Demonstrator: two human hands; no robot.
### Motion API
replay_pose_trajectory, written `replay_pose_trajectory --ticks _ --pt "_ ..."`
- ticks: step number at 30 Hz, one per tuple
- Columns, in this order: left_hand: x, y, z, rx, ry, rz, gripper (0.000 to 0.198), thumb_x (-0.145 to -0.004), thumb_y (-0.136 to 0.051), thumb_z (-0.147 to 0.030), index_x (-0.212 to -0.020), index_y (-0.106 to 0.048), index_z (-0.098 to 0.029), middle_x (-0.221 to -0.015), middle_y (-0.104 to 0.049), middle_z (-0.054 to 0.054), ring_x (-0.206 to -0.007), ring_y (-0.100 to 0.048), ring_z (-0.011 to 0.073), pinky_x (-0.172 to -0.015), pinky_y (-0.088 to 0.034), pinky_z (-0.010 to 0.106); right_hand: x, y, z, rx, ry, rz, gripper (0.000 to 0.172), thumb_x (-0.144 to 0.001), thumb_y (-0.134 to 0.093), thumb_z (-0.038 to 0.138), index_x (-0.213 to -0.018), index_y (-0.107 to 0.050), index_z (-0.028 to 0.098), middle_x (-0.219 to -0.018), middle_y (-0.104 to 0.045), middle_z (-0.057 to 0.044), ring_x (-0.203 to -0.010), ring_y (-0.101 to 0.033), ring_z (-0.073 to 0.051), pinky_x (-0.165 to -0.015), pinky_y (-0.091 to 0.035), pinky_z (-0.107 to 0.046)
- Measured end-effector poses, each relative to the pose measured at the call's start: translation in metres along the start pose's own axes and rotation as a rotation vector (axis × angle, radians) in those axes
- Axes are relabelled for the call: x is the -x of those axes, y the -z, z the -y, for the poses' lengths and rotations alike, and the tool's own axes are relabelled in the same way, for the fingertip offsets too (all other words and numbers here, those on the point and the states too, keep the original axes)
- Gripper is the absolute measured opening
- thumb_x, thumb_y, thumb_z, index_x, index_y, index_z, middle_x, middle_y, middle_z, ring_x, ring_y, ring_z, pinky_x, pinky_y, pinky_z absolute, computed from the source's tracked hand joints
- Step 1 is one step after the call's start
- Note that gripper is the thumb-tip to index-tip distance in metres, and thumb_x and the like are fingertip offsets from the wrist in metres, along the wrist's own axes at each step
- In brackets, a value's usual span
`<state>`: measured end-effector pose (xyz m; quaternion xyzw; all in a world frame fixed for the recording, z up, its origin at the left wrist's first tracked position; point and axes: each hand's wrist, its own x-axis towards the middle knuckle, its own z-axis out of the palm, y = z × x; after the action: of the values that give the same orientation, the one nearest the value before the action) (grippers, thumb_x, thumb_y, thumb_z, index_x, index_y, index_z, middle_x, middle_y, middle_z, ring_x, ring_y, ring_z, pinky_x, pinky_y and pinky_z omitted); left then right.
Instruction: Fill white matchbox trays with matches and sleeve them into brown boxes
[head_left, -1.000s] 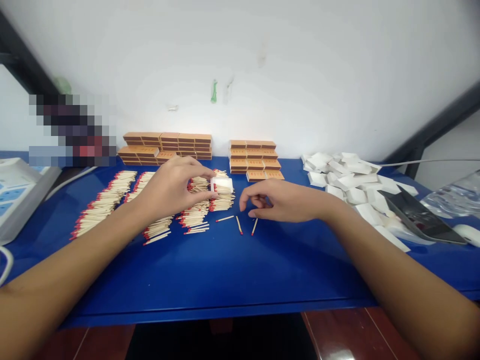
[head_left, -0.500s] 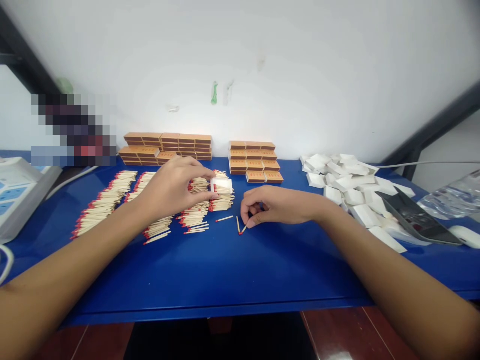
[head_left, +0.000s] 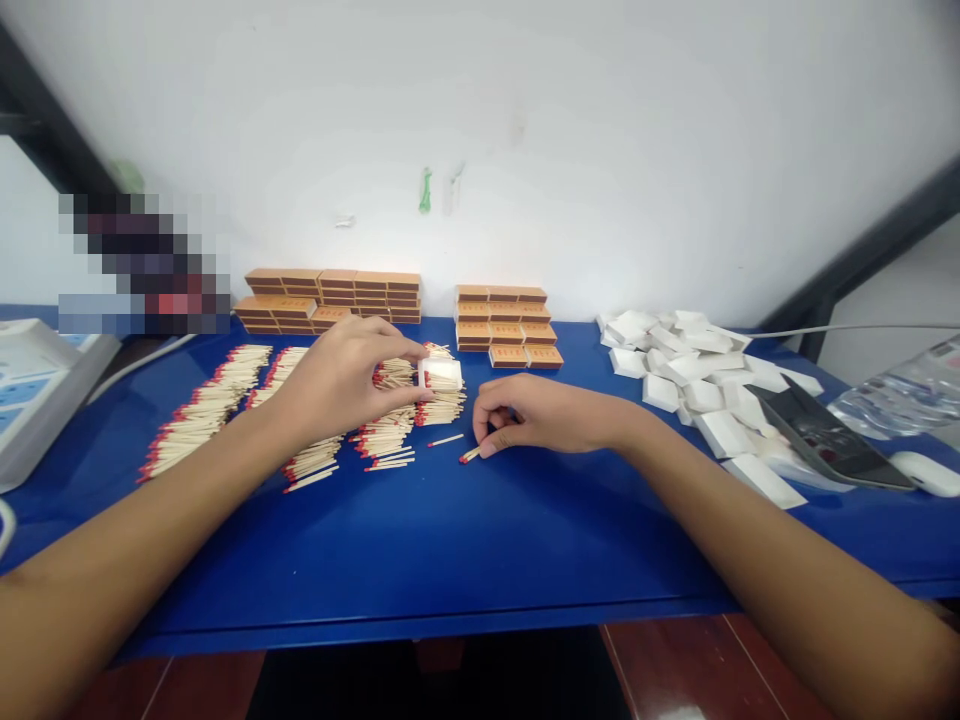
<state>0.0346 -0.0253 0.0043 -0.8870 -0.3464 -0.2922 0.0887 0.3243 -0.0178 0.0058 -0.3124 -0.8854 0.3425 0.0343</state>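
Note:
My left hand [head_left: 360, 365] pinches a small white matchbox tray [head_left: 441, 372] by its left side, over the rightmost pile of red-tipped matches [head_left: 441, 405]. Matches show in and around the tray; which lie inside is hard to tell. Low over the blue table [head_left: 420, 540], my right hand [head_left: 525, 415] has thumb and fingers closed on matches [head_left: 470, 456], their red heads pointing left. A single loose match [head_left: 445, 440] lies just left of those fingertips. Further left, rows of matches [head_left: 206, 410] spread across the table, partly hidden behind my left forearm.
Orange-brown matchboxes stand stacked against the wall, one stack at left [head_left: 337, 295] and another near the middle [head_left: 504, 325]. White trays [head_left: 697, 365] are heaped at right, beside a dark phone [head_left: 832, 430], a white mouse [head_left: 926, 473] and clear plastic [head_left: 904, 390]. A power strip [head_left: 45, 400] sits far left.
My right hand has moved slightly left; the upright match beside its fingers now lies together with the other in its pinch. My left hand still holds the tray in nearly the same place.

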Motion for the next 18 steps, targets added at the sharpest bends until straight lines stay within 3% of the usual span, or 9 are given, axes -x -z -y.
replay_pose_trajectory --ticks 8,14,18 --pt "0.0 0.0 -0.003 0.006 0.009 -0.013 0.043 -0.092 -0.079 -0.059 -0.113 -0.082 -0.022 -0.103 -0.082 0.007 -0.093 -0.074 0.0251 -0.086 -0.053 0.037 0.003 0.003 0.009 -0.087 0.035 -0.071 0.027 -0.099 -0.072 0.047 -0.097 -0.074 0.02 -0.088 -0.064 -0.001 -0.076 -0.053 -0.016 -0.068 -0.039 -0.03" --pt "-0.001 -0.002 -0.016 0.092 0.01 0.011 0.038 -0.093 -0.08 -0.056 -0.11 -0.082 -0.022 -0.107 -0.083 0.006 -0.097 -0.075 0.0251 -0.09 -0.052 0.039 -0.006 -0.007 0.004 -0.021 0.056 -0.529 0.018 -0.1 -0.07 0.037 -0.095 -0.071 0.02 -0.085 -0.06 -0.001 -0.076 -0.05 -0.016 -0.07 -0.038 -0.03" --pt "-0.002 -0.003 -0.022 0.144 0.013 -0.002 0.036 -0.092 -0.081 -0.056 -0.107 -0.082 -0.024 -0.102 -0.083 0.004 -0.092 -0.075 0.0228 -0.089 -0.052 0.037 -0.012 -0.017 -0.001 0.087 0.069 -0.643 0.009 -0.1 -0.07 0.027 -0.096 -0.07 0.019 -0.086 -0.058 -0.001 -0.076 -0.05 -0.016 -0.072 -0.038 -0.031"
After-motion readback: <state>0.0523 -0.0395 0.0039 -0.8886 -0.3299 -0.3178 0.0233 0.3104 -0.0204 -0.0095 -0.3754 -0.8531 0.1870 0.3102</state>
